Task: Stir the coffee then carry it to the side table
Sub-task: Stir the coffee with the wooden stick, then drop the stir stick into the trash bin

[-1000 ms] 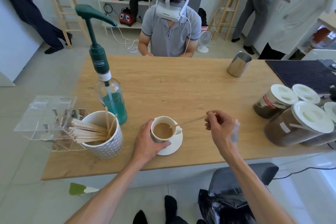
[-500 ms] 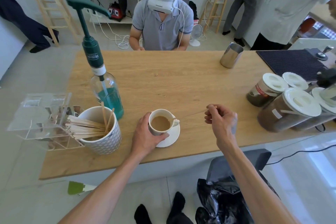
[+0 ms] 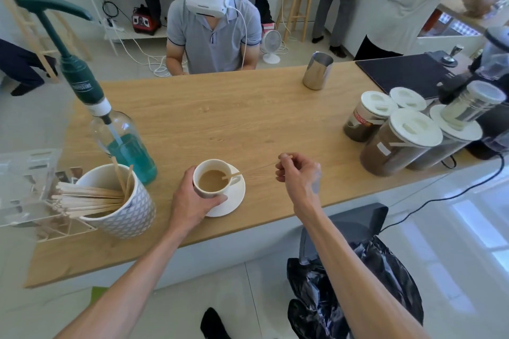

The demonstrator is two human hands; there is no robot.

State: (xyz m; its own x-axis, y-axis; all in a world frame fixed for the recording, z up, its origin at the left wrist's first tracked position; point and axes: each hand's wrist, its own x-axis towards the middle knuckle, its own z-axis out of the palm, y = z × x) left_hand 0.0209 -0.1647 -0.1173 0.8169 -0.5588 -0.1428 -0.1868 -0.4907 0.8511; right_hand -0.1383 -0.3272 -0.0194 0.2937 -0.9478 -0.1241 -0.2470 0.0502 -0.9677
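Left hand [image 3: 190, 202] wraps around the near side of the coffee cup [image 3: 213, 179], which sits on its saucer [image 3: 234, 198] at the desk [image 3: 220, 118] front edge. A wooden stirrer [image 3: 248, 169] slants from the coffee out to the right hand [image 3: 298, 172], fingers pinched on its far end, though the middle blurs away. The pump bottle's [image 3: 121, 132] green label is unreadable; the jar [image 3: 363, 118] label looks like "EASY".
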